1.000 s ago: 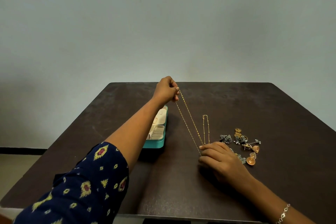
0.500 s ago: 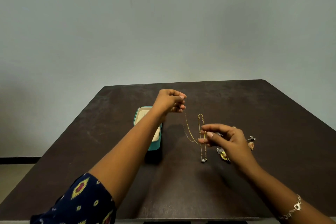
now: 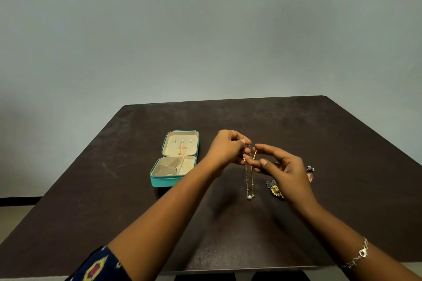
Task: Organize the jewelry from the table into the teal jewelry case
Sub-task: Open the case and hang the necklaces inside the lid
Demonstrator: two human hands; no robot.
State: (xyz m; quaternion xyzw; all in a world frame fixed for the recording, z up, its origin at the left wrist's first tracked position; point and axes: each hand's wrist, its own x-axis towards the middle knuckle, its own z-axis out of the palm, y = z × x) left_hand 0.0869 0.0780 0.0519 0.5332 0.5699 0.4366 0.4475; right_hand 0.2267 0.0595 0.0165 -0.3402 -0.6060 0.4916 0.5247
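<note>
One teal jewelry case is lying open on the dark desk, its lid folded back flat on the far side. The cream lining is showing three small tabs in the lid and several divided pockets in the base. One gold chain is already lying inside the lid.

Just right of the case, two hands are working above the desk. The left hand is pinching the top of one fine gold necklace. The right hand is pinching the same strands between thumb and fingertips, its other fingers loosely spread. The necklace is hanging doubled, and its single pearl pendant is dangling close to the desk surface; whether it is touching, I cannot tell.

Further right of the case, three loose pieces are showing around the right hand: a yellow flower-shaped one, a small silver one and a copper one. The hand is hiding part of this group.

One silver bracelet is sitting on the right wrist.

The case is resting well in from every desk edge, with wide dark surface stretching behind it and toward the near edge.
</note>
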